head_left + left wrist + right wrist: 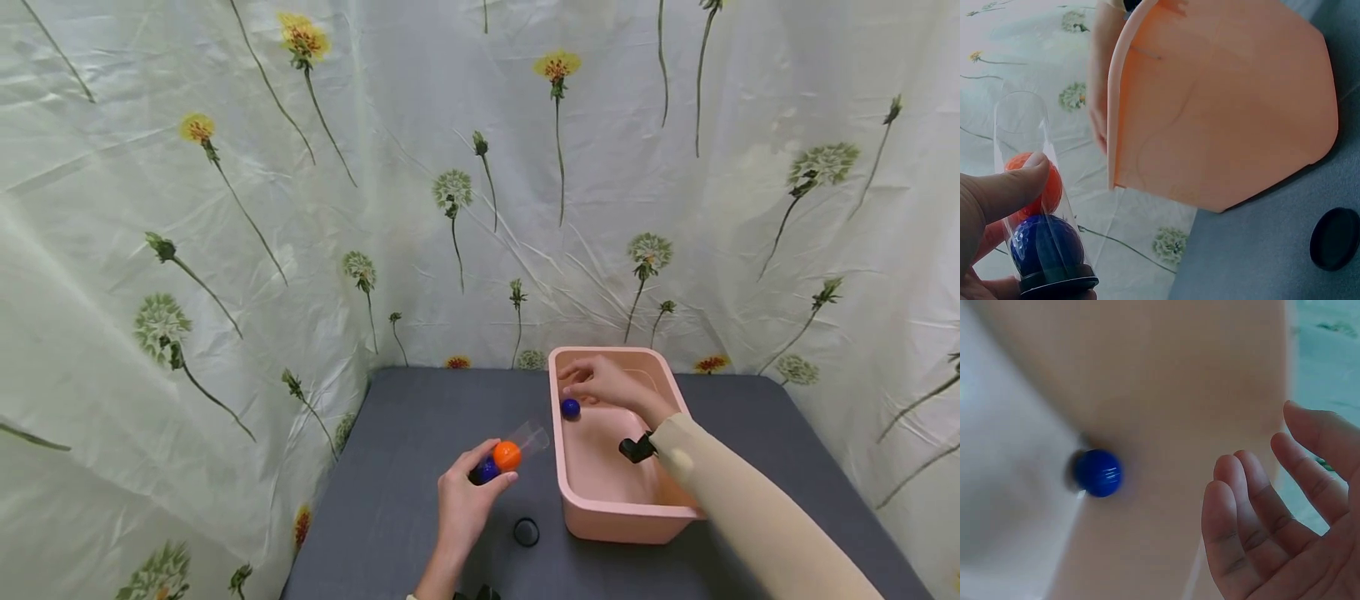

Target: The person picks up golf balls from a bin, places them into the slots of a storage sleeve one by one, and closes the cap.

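My left hand (463, 504) grips a clear tube (535, 436), tilted, to the left of the pink bin (618, 525). Inside the tube are an orange golf ball (507, 456) and, below it, a blue golf ball (1047, 247). A black cap (1060, 283) closes the tube's lower end, while the upper end appears uncovered in the left wrist view. Reaching into the bin, my right hand (607, 385) holds nothing, its fingers loosely bent. Another blue ball (1099, 473) lies in a bin corner, apart from those fingers (1219, 519).
A loose black round cap (527, 532) lies on the dark grey table (420, 467), between the left forearm and the bin. The bin's raised walls surround the right hand. Behind the table hangs a pale curtain (420, 233) with a flower print.
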The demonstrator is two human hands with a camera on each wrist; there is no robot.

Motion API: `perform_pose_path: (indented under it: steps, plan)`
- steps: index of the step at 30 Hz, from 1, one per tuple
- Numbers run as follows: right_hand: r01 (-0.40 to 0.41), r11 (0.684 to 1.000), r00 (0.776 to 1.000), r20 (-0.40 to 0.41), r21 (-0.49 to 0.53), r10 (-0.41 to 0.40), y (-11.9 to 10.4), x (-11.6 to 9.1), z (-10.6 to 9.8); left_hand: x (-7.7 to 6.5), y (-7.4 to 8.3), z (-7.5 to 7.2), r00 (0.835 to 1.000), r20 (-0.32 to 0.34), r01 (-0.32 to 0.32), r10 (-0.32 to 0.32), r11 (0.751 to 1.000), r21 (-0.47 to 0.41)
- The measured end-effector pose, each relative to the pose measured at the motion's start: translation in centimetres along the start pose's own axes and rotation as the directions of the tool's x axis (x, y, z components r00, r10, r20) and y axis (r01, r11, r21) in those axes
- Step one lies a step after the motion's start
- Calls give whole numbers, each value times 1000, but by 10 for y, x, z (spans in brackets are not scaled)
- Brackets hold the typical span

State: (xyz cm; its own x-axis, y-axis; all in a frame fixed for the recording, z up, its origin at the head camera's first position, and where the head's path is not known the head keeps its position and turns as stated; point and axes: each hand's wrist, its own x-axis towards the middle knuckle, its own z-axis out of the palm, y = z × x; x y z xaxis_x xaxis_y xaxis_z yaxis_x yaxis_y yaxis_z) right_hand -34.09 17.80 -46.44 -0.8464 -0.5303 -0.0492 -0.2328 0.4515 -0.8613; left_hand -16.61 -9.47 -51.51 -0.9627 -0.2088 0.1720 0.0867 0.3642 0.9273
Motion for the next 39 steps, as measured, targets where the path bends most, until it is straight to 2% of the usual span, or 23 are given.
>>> perform_pose_path:
  steps: [9,16,24,30,36,39]
  plan:
    - [-78,995,997,16,-68,80,42,14,6,0,-3,-2,1000,10,2,-1,1000,-12]
    - [-166,981,985,25,-103,170,61,12,3,2,-2,-3,1000,16,-7,7,1000,6]
    - [-237,970,968,77,-53,241,72,7,6,2,-4,-2,1000,7,-17,17,1000,-2]
    - [-232,970,972,21,-73,234,76,11,9,3,-4,-2,999,0,-35,35,999,-2]
    - [-262,953,959,67,-150,274,84,18,19,4,-3,-4,1000,3,-22,22,1000,-3]
    - [-242,949,960,96,-202,265,85,21,23,4,-2,-5,1000,2,-20,20,1000,-4]
